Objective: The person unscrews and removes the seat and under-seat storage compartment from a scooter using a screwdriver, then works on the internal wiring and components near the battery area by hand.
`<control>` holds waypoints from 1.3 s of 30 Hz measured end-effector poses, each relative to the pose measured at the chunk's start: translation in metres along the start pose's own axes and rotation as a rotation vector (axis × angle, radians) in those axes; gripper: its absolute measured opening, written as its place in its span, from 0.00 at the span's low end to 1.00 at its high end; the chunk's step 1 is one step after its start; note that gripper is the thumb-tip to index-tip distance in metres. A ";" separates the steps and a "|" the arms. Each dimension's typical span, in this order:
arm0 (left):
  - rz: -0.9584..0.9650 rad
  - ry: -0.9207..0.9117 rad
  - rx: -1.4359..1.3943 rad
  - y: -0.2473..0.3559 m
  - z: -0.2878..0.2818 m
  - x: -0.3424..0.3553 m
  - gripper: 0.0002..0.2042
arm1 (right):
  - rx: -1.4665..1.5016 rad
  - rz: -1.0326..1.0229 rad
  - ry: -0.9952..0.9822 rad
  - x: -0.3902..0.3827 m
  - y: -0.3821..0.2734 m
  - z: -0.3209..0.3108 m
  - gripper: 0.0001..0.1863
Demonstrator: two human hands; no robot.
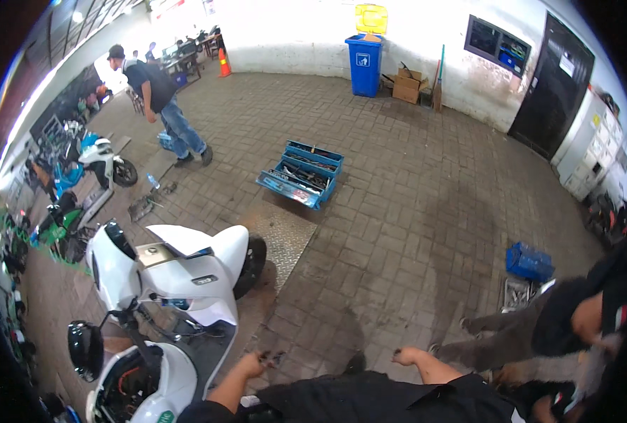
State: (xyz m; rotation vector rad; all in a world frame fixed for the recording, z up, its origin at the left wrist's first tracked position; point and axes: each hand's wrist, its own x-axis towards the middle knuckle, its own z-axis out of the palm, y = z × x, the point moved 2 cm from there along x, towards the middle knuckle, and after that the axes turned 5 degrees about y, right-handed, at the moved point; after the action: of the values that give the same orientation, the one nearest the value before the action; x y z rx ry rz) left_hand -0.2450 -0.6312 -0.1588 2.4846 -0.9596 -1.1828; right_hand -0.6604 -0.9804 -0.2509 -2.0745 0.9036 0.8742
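My left hand is low in the view, just right of a white scooter. Its fingers are curled, and a small dark object shows at the fingertips, too small to name. My right hand is held out over the brick paving, apart from the left. Its fingers are bent in, and whatever they may hold is hidden. The scooter stands with its seat area opened up and its inner parts exposed. Ahead, an opened blue toolbox full of hand tools rests on the paving.
A metal plate lies beside the scooter's front wheel. At right, a person stands near another blue toolbox. Another person is at far left near parked motorbikes. A blue bin stands by the wall.
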 end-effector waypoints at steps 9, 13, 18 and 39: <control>-0.186 -0.256 0.287 0.004 -0.074 0.152 0.29 | 0.293 -0.210 0.324 0.130 -0.146 -0.294 0.30; -0.229 -0.277 0.176 -0.036 -0.070 0.274 0.28 | 0.080 -0.205 0.185 0.212 -0.165 -0.356 0.30; -0.181 -0.178 0.228 -0.060 -0.165 0.423 0.28 | -0.054 -0.079 -0.055 0.307 -0.188 -0.463 0.30; -0.702 0.040 -0.369 0.318 -0.085 0.526 0.28 | 0.101 0.025 0.028 1.070 -0.296 -0.632 0.16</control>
State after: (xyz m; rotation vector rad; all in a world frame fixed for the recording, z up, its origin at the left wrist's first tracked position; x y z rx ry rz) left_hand -0.0855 -1.2181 -0.2788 2.5649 0.1827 -1.3201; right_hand 0.3284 -1.6777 -0.6620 -1.9974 0.9713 0.7979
